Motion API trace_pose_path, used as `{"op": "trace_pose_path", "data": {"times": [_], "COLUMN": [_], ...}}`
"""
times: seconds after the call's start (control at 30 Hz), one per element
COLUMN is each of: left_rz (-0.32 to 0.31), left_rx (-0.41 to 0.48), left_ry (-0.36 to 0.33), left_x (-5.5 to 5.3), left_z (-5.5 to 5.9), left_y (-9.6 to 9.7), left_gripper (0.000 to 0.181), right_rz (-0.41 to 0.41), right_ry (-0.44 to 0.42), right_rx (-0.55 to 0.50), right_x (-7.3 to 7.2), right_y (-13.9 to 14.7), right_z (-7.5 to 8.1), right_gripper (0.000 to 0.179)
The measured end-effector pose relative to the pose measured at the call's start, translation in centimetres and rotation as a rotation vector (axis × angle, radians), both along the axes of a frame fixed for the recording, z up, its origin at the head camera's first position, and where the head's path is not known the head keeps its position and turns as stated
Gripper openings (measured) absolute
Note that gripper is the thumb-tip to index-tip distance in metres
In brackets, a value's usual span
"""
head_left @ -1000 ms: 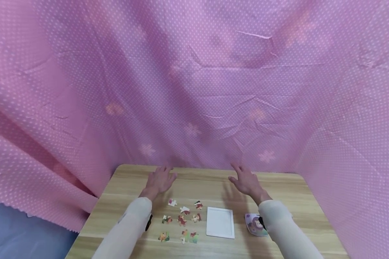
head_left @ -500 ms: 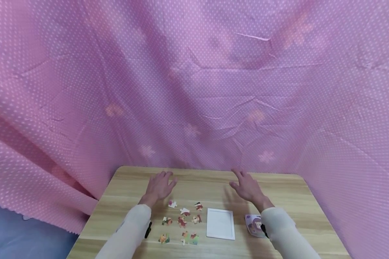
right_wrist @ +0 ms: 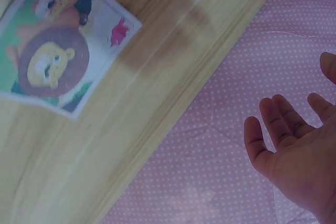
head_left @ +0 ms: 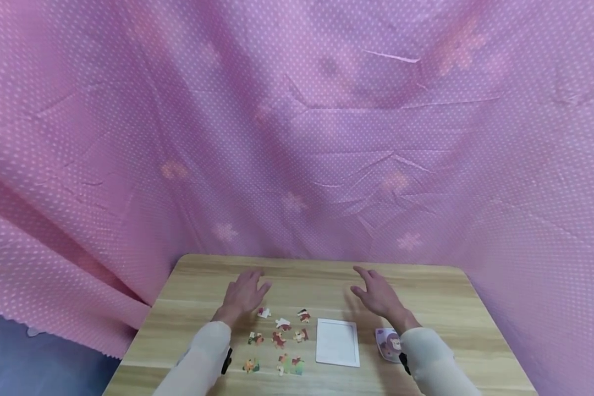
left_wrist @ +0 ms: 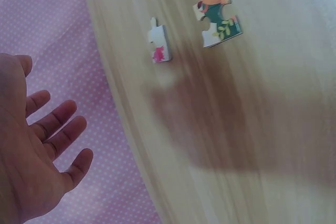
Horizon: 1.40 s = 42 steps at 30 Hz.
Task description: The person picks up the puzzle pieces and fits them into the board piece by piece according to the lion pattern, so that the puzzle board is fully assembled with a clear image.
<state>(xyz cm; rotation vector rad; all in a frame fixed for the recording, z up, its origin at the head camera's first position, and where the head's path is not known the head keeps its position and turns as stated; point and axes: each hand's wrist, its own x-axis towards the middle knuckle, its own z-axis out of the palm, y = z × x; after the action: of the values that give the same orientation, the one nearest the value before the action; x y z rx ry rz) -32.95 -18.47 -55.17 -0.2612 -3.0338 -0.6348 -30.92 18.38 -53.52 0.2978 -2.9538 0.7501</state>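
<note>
My left hand (head_left: 243, 293) hovers above the far left part of the table, fingers loosely spread and nothing in them. Several jigsaw pieces (head_left: 278, 339) lie scattered just nearer than that hand; in the left wrist view a white piece with a pink mark (left_wrist: 159, 44) is the closest. On the other side, my right hand (head_left: 378, 295) is held over the table, fingers relaxed and holding nothing. Below it to the left lies a white puzzle frame (head_left: 337, 342). A picture card with a lion (head_left: 388, 344) lies by the right forearm, partly hidden by the sleeve.
The wooden table (head_left: 307, 280) ends at a pink dotted curtain (head_left: 297, 165), which also hangs along both sides. Blue fabric (head_left: 39, 357) shows at the lower left. Dark bands (head_left: 226, 361) sit at both wrists.
Both hands have come slightly nearer, away from the table's far edge. The puzzle pieces, the frame and the card stay where they were.
</note>
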Motion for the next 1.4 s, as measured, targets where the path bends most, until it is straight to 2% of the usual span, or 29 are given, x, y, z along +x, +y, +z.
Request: {"op": "trace_pose_path", "data": {"times": [0.2, 0.37, 0.7, 1.03, 1.4], "left_rz": [-0.001, 0.004, -0.010, -0.009, -0.016], "left_rx": [-0.023, -0.011, -0.044, -0.040, -0.034], "left_ry": [-0.002, -0.015, -0.025, -0.048, -0.052], "left_x": [-0.1, -0.4, -0.9, -1.2, -1.8], "left_z": [-0.9, -1.5, -2.6, -4.3, -5.5], "left_y": [-0.2, -0.3, -0.3, -0.4, -0.5], "left_gripper": [0.057, 0.054, 0.052, 0.047, 0.046], "right_rz": [-0.006, -0.012, -0.022, -0.028, -0.029], "right_ry": [-0.023, -0.024, -0.047, -0.091, -0.053], "right_rx": [-0.042, -0.038, -0.069, -0.096, -0.091], "right_x": [0.0, -0.2, -0.2, -0.2, -0.3], "right_y": [-0.5, -0.6, -0.4, -0.6, -0.4], "right_z": [-0.7, -1.6, -3.0, -4.1, -5.8], "right_gripper": [0.061, 0.060, 0.060, 0.057, 0.050]}}
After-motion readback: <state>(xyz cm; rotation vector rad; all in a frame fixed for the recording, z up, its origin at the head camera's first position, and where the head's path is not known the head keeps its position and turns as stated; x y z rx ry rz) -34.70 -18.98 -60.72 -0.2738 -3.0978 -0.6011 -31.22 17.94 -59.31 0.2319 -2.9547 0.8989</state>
